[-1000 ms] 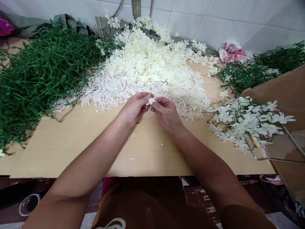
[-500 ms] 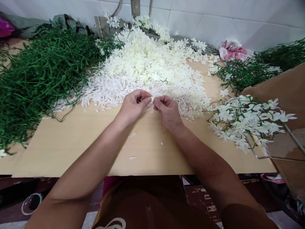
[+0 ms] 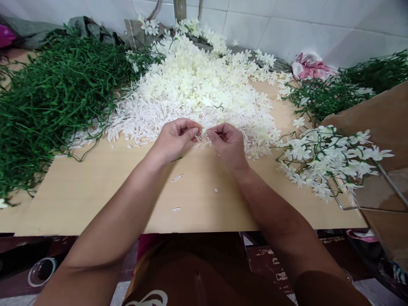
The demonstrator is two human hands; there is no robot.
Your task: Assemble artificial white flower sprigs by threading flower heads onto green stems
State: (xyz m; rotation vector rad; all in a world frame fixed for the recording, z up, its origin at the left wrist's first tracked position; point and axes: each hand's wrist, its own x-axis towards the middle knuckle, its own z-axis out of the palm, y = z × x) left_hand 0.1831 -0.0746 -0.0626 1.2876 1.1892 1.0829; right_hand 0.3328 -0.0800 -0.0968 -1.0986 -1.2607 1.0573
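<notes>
Blossom [image 3: 204, 131] pinched between left hand [image 3: 174, 139] and right hand [image 3: 228, 143] fingertips; both grasping it.

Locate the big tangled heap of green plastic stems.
The heap of green plastic stems fills the table's left side in the head view, left of the white flower pile and beyond the left hand.

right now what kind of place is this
Probably a small workshop where artificial flowers are put together by hand: a wooden table against a tiled wall, heaped with loose white blossoms and green stems, with finished sprays at the right.
</notes>
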